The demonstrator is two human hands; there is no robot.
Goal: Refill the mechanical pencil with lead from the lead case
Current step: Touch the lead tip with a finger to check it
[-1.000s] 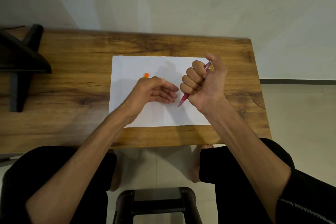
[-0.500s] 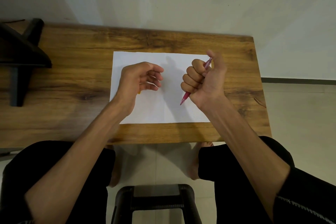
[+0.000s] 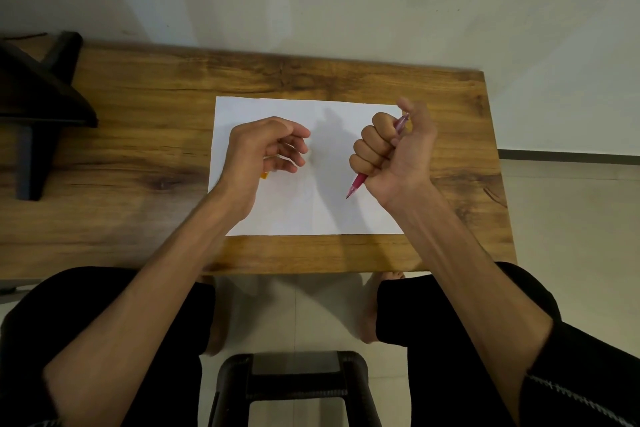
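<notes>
While the right hand (image 3: 398, 152) grips the pencil (image 3: 356, 184) in a fist, its long axis slants from the tip, low and toward the person, up to the cap end by the thumb. An orange bit, probably the lead case (image 3: 264, 176), peeks out under the left hand (image 3: 266, 149) on the paper (image 3: 311, 211). Whether those loosely curled fingers hold it, I cannot tell. This hand is nearer the case, which lies left of the pencil.

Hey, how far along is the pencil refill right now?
Early stage. The right hand grips the red pencil in a fist, tip down over the paper. The left hand curls round something; an orange bit, probably the lead case, peeks beneath it. No lead is visible, so loading remains.
</notes>
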